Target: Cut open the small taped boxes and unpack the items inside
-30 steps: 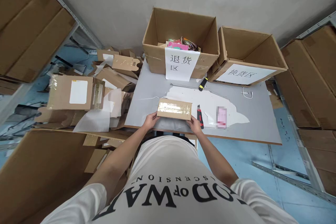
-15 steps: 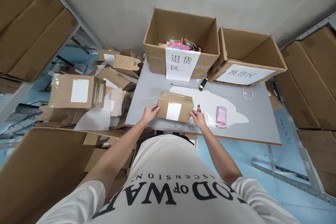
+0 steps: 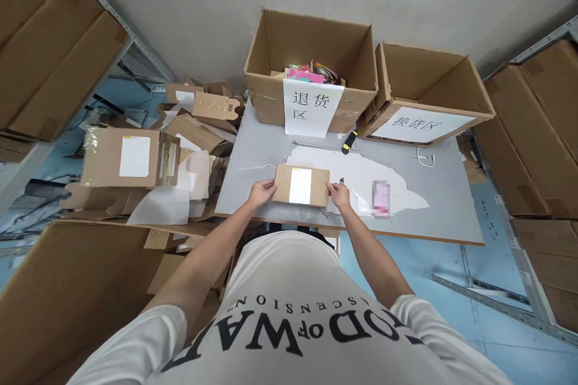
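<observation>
A small brown cardboard box [image 3: 282, 183] with a white label [image 3: 300, 185] on its upper face is between my hands, over the near edge of the grey table [image 3: 246, 150]. My left hand [image 3: 262, 192] grips its left end with the fingertips. At the opposite end, my right hand [image 3: 339, 194] pinches the right edge. Just beyond my right hand lies a utility knife [image 3: 342, 181], partly hidden by that hand. To the right of it a pink rectangular item [image 3: 381, 198], blurred out, rests on a torn white sheet [image 3: 397, 183].
Two large open cartons stand at the back: one [image 3: 266, 96] holds colourful packets, the other [image 3: 433, 87] bears a white sign. A black-and-yellow cutter [image 3: 349, 142] lies before them. Opened boxes [image 3: 212, 105] pile up at left, with a large carton [image 3: 67, 289] below.
The small box has tipped so its labelled face now points upward and its taped side is out of sight. Both hands have stayed at its ends.
</observation>
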`<state>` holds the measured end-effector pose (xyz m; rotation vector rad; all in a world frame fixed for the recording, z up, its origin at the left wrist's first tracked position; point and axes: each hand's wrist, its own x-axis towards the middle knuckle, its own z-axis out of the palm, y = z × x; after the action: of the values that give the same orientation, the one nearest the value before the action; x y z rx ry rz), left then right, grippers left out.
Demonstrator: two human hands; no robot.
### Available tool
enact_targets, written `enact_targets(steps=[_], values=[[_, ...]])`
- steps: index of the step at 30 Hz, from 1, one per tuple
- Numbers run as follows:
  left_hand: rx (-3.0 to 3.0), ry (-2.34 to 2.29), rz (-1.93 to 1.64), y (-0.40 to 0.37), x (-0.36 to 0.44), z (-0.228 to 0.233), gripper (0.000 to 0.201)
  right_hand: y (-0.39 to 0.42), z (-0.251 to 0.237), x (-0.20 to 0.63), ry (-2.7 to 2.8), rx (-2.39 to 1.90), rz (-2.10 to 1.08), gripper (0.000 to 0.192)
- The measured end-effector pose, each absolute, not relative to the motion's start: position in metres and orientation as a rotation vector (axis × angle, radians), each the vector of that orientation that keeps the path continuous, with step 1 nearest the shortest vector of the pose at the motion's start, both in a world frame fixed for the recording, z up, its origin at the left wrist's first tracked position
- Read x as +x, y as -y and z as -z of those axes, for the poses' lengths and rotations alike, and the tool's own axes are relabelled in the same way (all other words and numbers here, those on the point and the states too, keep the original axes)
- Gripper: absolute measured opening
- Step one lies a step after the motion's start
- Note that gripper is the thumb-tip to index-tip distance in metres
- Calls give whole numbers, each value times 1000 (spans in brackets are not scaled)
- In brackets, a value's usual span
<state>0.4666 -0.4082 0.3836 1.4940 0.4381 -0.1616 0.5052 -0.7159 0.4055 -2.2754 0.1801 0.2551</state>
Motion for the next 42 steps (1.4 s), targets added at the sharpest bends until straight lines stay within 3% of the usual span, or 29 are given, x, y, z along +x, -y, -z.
enact_targets(steps=[21,27,35,42], values=[[1557,-496,142,401,442,-362,55,724,-379,468,-221,-2050,-207,41],[1582,-420,195,402,415,-346,71,725,-371,433,-83,-2059,-421,63],[1733,-339,173,412,422,-353,66,713,-380,436,-46,-2193,-393,41],[1983,-293,44,405,439,-404,43,719,-420,461,67,-2360,-324,37]])
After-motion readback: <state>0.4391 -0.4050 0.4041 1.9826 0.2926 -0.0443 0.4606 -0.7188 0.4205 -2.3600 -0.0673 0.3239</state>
